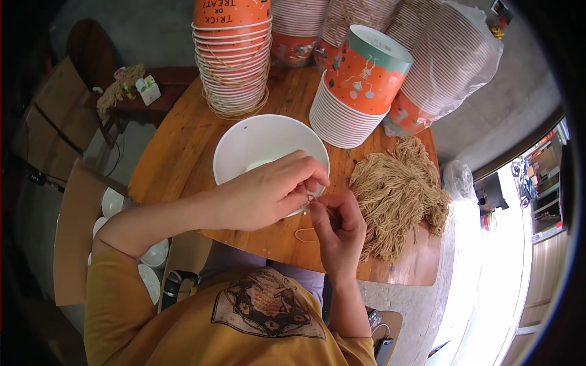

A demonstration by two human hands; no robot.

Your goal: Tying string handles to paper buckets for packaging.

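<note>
In front of me a white paper bucket [268, 133] stands on the wooden table, its open mouth toward me and a small hole showing in its far wall. Over its near right rim my left hand [271, 186] is closed in a pinch. Just right of it, my right hand [339, 226] pinches too, its fingertips almost meeting the left ones. Between them runs a thin tan cord [312, 198], looped at the fingertips next to the rim. A loose curl of cord [303, 234] shows below the hands. Whether the cord passes through the bucket's wall is hidden by my fingers.
A heap of tan cords [400, 198] lies to the right. Orange stacked buckets with cord handles [235, 67] stand far left, another stack [351, 113] at centre right, bagged stacks [458, 61] behind. A cardboard box [79, 244] of white buckets sits left of the table [177, 158].
</note>
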